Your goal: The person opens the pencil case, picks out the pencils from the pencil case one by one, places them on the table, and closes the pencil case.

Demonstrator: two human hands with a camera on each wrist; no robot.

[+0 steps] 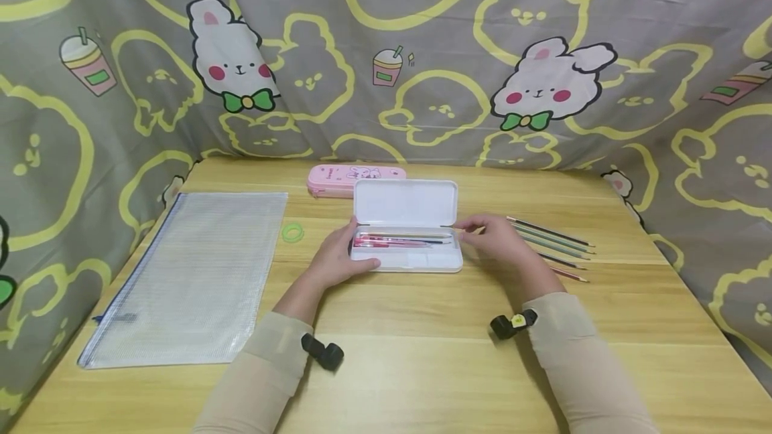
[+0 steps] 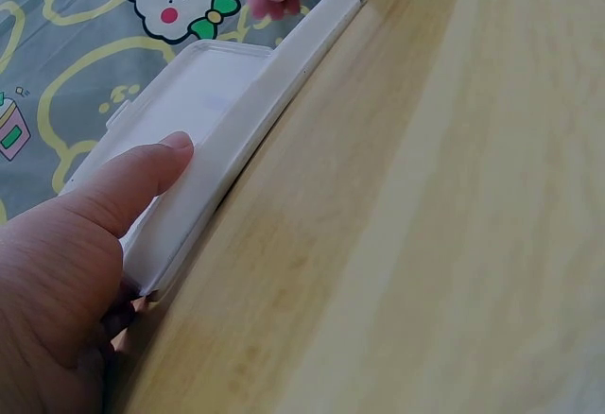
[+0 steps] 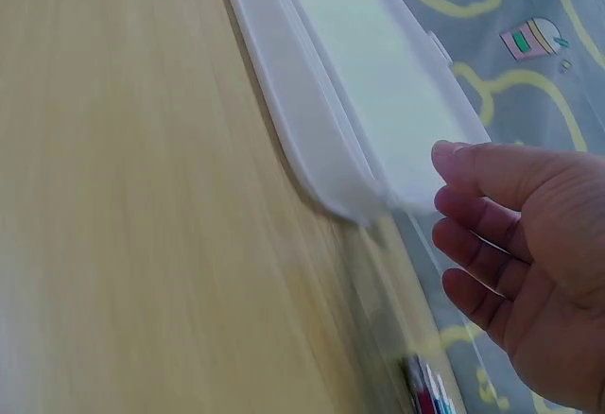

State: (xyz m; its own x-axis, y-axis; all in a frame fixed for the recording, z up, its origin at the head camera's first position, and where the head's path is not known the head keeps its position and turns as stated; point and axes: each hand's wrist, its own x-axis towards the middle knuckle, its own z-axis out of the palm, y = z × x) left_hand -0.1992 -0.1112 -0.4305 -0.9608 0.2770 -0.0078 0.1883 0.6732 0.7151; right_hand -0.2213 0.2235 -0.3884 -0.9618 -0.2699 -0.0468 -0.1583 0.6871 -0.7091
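Observation:
A white plastic pencil case (image 1: 405, 203) lies on the wooden table with its lid raised toward the back. Inside its tray are several pens and pencils (image 1: 401, 241), some with pink or red parts. My left hand (image 1: 334, 258) grips the case's left end, the thumb (image 2: 161, 163) over the front edge and the other fingers mostly hidden behind that end. Just beyond the right end, my right hand (image 1: 496, 238) hovers with loosely bent fingers (image 3: 477, 249) and holds nothing. Several dark and coloured pencils (image 1: 551, 236) lie to the right of that hand, partly covered by it.
Behind the open lid stands a pink zip case (image 1: 332, 184) with a rabbit print. A pale green ring (image 1: 292, 233) lies left of the left hand. Farther left is a translucent mesh zip pouch (image 1: 193, 273). Patterned grey cloth (image 1: 446, 146) hangs around the table's back and sides.

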